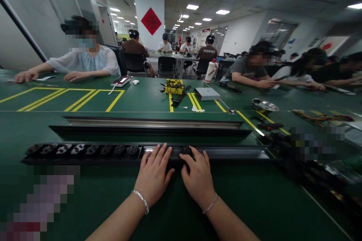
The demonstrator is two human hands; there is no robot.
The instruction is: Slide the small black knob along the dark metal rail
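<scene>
A long black channel (pixel 234 153) lies across the green table in front of me. Its left half holds a row of several black socket modules (pixel 106 150). My left hand (pixel 154 177) rests over the channel just right of that row, fingers stretched out. Another black socket module (pixel 186 150) sits at the channel between my hands; my right hand (pixel 199 177) has its thumb and index finger around it. Whether this module is seated in the channel, I cannot tell. Behind it lie long black strips (pixel 152 128), parallel to the channel.
A dark heap of parts (pixel 311 169), partly blurred, lies at the right. Farther back are a metal bowl (pixel 265 105), a grey box (pixel 207 93), a yellow box with cables (pixel 174 87) and a white bottle (pixel 210 70). Several people sit around the tables.
</scene>
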